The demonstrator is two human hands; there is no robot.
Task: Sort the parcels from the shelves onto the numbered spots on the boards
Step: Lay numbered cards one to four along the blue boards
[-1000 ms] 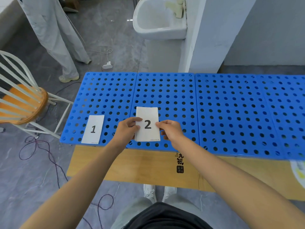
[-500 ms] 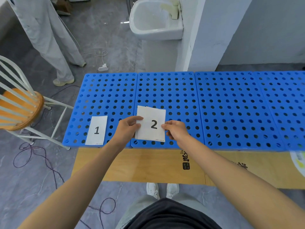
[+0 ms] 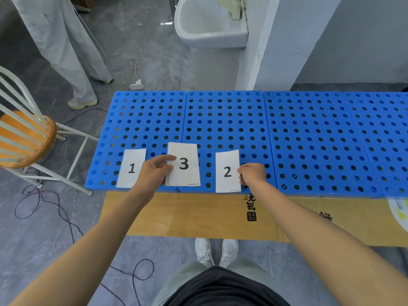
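Several blue perforated boards [image 3: 225,120] lie side by side on the floor. A white card numbered 1 [image 3: 131,168] lies flat near the front of the leftmost board. My left hand [image 3: 154,173] pinches a small stack of white cards, its top card numbered 3 [image 3: 183,164], just right of card 1. My right hand [image 3: 251,174] pinches the right edge of the card numbered 2 [image 3: 227,171], low over the front of the second board. No parcels or shelves are in view.
Flattened brown cardboard [image 3: 198,215] lies in front of the boards, by my white shoes [image 3: 217,250]. A wooden-seat chair [image 3: 24,140] stands at the left. Another person's legs [image 3: 66,47] stand at the back left; a white basin [image 3: 212,27] and pillar stand behind. Cables trail on the floor.
My right hand has drawn card 2 off the stack and moved it right, uncovering card 3 on the stack that my left hand holds.
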